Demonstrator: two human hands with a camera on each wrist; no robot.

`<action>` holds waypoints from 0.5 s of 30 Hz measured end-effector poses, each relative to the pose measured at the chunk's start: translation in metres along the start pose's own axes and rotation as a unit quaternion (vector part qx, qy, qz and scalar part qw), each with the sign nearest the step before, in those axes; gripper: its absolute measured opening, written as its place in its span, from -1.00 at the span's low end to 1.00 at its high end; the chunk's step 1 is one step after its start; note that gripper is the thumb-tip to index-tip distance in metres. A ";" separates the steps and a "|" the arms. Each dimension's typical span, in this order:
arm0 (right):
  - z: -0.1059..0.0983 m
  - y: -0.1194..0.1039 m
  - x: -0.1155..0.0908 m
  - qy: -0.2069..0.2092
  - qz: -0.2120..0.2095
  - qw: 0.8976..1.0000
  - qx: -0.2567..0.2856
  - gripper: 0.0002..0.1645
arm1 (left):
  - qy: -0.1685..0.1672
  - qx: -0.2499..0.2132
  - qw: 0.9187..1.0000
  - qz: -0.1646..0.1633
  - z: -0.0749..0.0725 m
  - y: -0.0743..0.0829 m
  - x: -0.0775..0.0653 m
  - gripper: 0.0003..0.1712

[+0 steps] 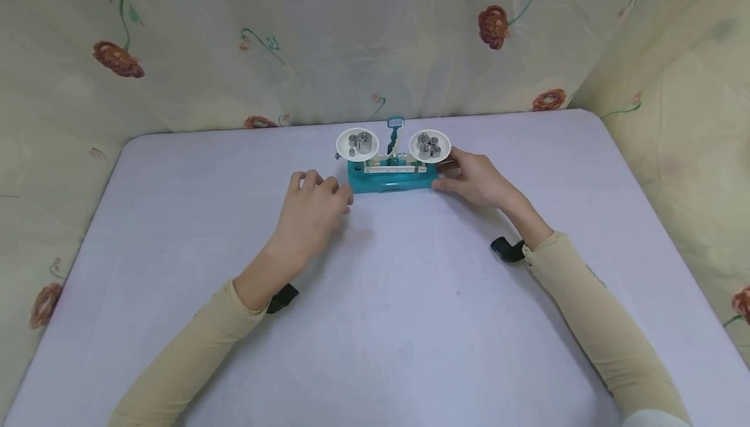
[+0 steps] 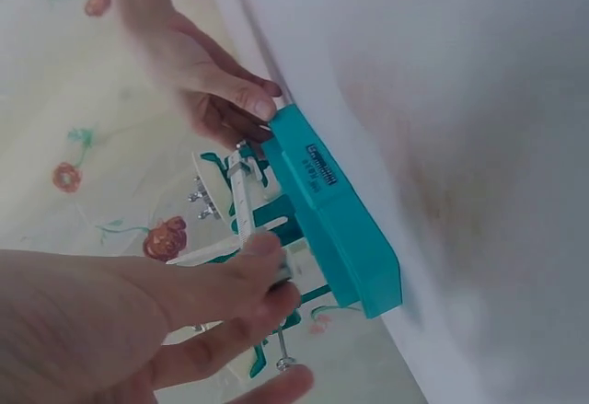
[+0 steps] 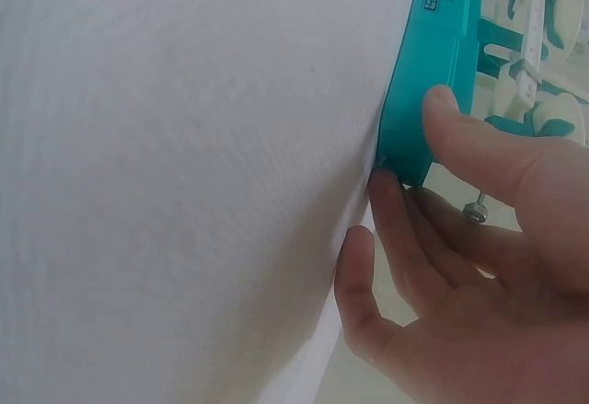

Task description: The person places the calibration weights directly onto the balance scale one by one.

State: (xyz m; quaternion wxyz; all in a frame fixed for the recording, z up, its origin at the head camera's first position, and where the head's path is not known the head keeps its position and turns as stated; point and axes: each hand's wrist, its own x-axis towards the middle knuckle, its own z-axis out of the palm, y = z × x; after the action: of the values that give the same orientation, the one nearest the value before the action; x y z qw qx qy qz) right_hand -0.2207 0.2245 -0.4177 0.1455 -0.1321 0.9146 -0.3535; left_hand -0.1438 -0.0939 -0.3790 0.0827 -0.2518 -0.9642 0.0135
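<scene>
A teal balance scale point(image 1: 394, 179) with two white pans stands near the table's back edge. Several metal weights point(image 1: 363, 143) sit in its left pan point(image 1: 344, 155), and several more weights point(image 1: 430, 147) lie in the right pan point(image 1: 414, 153). Just in front of the base's left end is my left hand point(image 1: 310, 209); in the left wrist view its thumb and forefinger pinch a small metal weight point(image 2: 282, 272), mostly hidden by the fingertips. My right hand point(image 1: 477, 179) holds the base's right end, thumb point(image 3: 444, 114) against the front face and fingers at the end.
A pale cloth point(image 1: 398, 323) covers the table. Close behind the scale hangs a flowered curtain point(image 1: 328, 56), which continues along the right side point(image 1: 691, 121). Black wrist straps point(image 1: 507, 249) show beneath both sleeves.
</scene>
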 end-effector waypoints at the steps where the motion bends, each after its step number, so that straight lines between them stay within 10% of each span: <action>1: 0.000 0.000 0.000 0.000 0.000 1.000 0.000 -0.21 | 0.008 -0.005 1.000 -0.002 -0.002 0.000 0.001 -0.85; 15: -0.001 0.003 0.001 -0.001 0.006 1.000 0.000 -0.17 | 0.092 -0.058 0.994 -0.026 -0.011 0.000 0.009 -0.79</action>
State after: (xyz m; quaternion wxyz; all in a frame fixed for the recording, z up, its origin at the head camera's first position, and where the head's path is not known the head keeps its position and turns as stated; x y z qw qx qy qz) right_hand -0.2224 0.2267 -0.4197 0.1480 -0.1273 0.9152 -0.3525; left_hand -0.1499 -0.0895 -0.3664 0.1568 -0.2313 -0.9577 -0.0680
